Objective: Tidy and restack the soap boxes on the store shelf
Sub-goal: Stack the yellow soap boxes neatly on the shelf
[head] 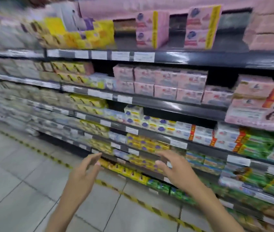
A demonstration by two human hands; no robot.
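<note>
A long store shelf unit (166,102) runs from the left background to the right foreground, packed with soap boxes; the view is blurred. Pink soap boxes (169,84) fill the upper middle shelf, and two tall pink packs (151,29) stand on the top shelf. Yellow-and-purple soap boxes (147,143) lie on a lower shelf. My left hand (86,171) is raised in front of the low shelves, fingers spread, holding nothing. My right hand (174,168) is out in front of the yellow-and-purple boxes, fingers apart and empty.
Green packs (260,144) and white-blue packs (198,133) sit to the right. White price labels (143,56) line the black shelf edges. A grey tiled floor (15,181) with a yellow-black striped line (132,196) runs along the shelf base.
</note>
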